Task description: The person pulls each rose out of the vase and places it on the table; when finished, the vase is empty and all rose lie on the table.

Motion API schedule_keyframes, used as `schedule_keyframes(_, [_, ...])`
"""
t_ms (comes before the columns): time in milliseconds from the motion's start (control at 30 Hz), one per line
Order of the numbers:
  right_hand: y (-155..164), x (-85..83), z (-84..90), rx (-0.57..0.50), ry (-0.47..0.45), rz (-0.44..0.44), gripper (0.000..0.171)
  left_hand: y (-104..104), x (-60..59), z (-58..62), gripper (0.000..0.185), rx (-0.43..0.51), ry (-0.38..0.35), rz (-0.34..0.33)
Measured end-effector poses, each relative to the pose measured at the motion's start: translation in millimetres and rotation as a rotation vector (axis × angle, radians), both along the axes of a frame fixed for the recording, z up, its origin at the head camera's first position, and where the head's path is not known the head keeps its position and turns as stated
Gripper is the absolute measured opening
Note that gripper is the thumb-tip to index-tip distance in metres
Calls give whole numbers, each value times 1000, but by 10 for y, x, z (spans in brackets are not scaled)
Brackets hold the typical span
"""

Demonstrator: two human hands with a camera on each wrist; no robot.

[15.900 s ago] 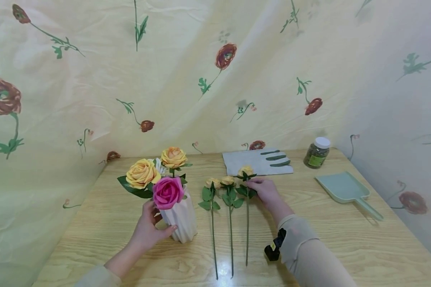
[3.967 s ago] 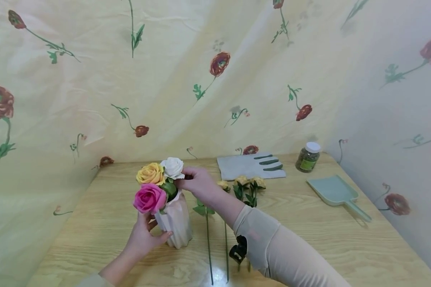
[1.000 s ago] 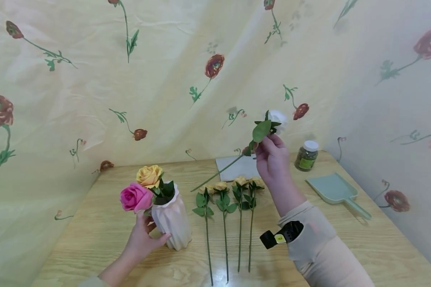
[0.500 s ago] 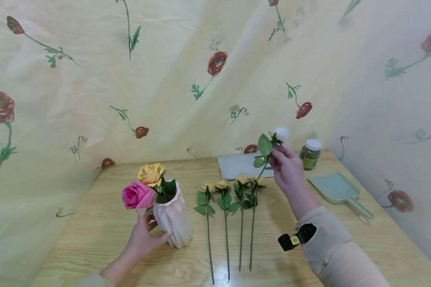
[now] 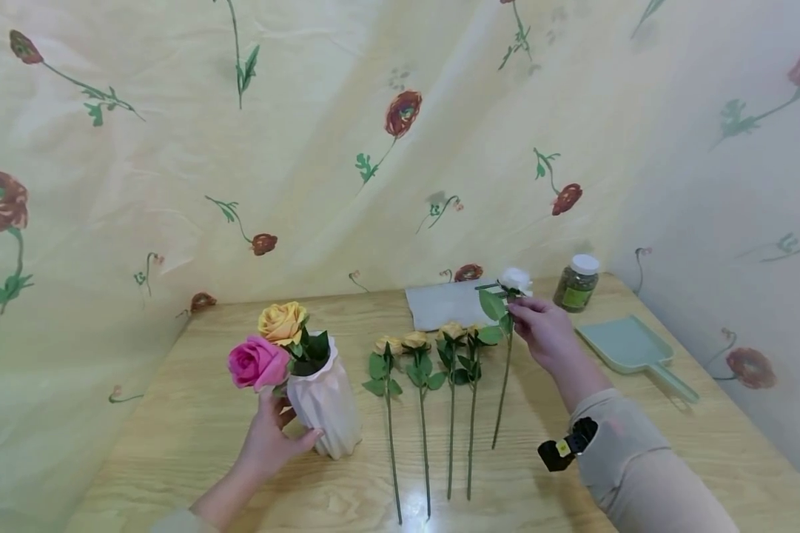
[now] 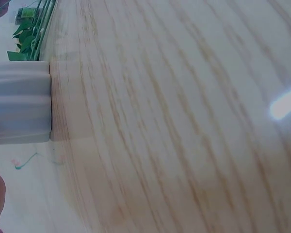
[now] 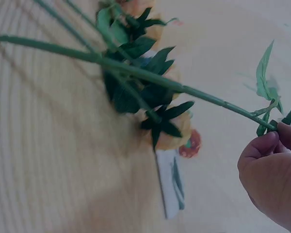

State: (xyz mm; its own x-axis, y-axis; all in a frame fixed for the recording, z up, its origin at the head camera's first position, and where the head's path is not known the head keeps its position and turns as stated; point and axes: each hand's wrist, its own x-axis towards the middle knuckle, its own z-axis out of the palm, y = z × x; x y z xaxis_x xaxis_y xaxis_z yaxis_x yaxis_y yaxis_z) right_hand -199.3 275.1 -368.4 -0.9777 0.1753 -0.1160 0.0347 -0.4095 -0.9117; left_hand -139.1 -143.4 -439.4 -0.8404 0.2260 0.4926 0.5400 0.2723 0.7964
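My left hand [image 5: 271, 433] holds the white ridged vase [image 5: 326, 403] at its left side, thumb across the front. In it stand a pink rose [image 5: 258, 363] and a yellow rose [image 5: 283, 323], leaning left. With my right hand [image 5: 548, 334] I pinch a white rose [image 5: 515, 280] by the stem just under its bloom. Its stem points down and toward me, right of several yellow roses [image 5: 416, 340] lying in a row. In the right wrist view, thumb and finger grip the green stem [image 7: 203, 95]. The left wrist view catches the vase's lower part [image 6: 19, 102].
Behind the roses lies a pale work glove [image 5: 439, 305], partly covered by the white rose and right hand. A lidded jar [image 5: 576, 284] and a light green dustpan [image 5: 629, 345] are at the right. Flower-printed cloth [image 5: 320, 148] backs the wooden table [image 5: 206, 385].
One more yellow rose has joined the row on the table. The white rose has come out of the vase, moved right and been lowered beside the row. The left hand stays on the vase.
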Motion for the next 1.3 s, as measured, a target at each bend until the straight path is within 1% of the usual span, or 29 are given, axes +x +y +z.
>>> schedule_keyframes(33, [22, 1, -26, 15, -12, 4, 14, 15, 9, 28, 86, 1, 0, 2])
schedule_keyframes(133, [80, -7, -122, 73, -47, 6, 13, 27, 9, 42, 86, 7, -14, 7])
schedule_keyframes(233, [115, -17, -238, 150, -90, 1, 6, 21, 15, 30, 86, 6, -26, 12])
schedule_keyframes(267, [125, -22, -286, 193, -101, 2, 6, 9, 6, 2, 87, 5, -34, 14])
schedule_keyframes(333, [138, -23, -376, 283, -127, 6, 18, -1, 6, -16, 87, 4, -39, 14])
schedule_keyframes(433, [143, -8, -485, 386, -164, 11, 36, -14, 6, -29, 86, -8, -49, 21])
schedule_keyframes(533, [140, 10, -565, 447, -185, 39, 44, -24, 11, -29, 85, -7, -37, 18])
schedule_keyframes(633, [127, 20, -617, 494, -209, 60, 42, -29, 22, -22, 85, 3, -24, 13])
schedule_keyframes(767, [113, 27, -662, 627, -244, 56, 36, -25, 30, -18, 86, 11, -14, 4])
schedule_keyframes(867, [116, 29, -688, 711, -262, 48, 35, -18, 27, -17, 87, 7, -5, 3])
schedule_keyframes(933, [118, 30, -697, 735, -280, 37, 33, -15, 19, -16, 87, 8, -4, 2])
schedule_keyframes(1033, [132, 31, -704, 738, -296, 33, 34, -11, 6, -14, 86, -1, -15, 9])
schedule_keyframes(1200, [165, 46, -702, 706, -300, 34, 38, -4, -11, -8, 85, -32, -45, 28])
schedule_keyframes(1300, [196, 75, -691, 658, -283, 41, 40, -1, -12, -1, 87, -35, -59, 33])
